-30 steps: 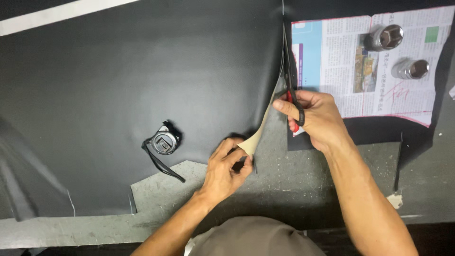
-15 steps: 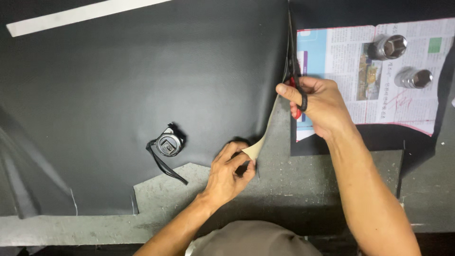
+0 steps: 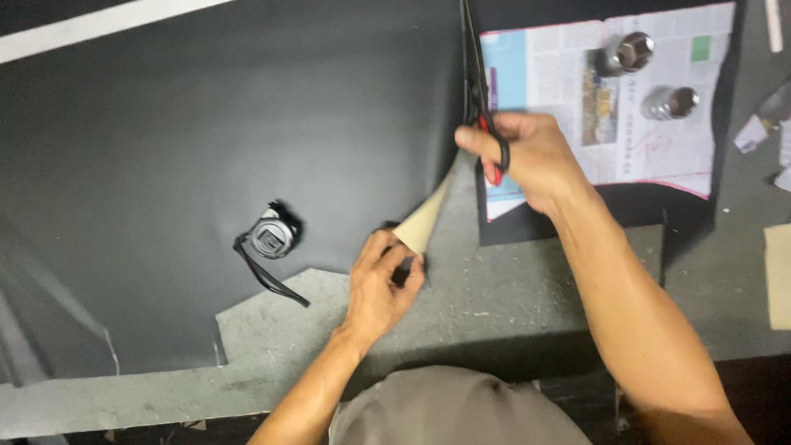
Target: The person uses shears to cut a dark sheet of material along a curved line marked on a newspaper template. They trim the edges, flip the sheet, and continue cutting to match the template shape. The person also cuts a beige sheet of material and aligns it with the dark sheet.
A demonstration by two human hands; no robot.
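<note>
Pinching the floppy black sheet's [image 3: 247, 148] curled corner in my left hand [image 3: 381, 284], I judge it soft and light while my right hand [image 3: 527, 161] grips the scissors [image 3: 482, 107] along its edge.

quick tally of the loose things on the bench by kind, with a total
Large black sheet: 1
Red-handled scissors, in the right hand: 1
Round grey tape measure with black strap: 1
Shiny metal sockets: 2
Open newspaper: 1
Total: 6
The left hand pinches the sheet's turned-up tan corner.

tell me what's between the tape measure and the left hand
In the head view, only the black sheet and a bare strip of grey floor lie between the tape measure and the left hand.
</note>
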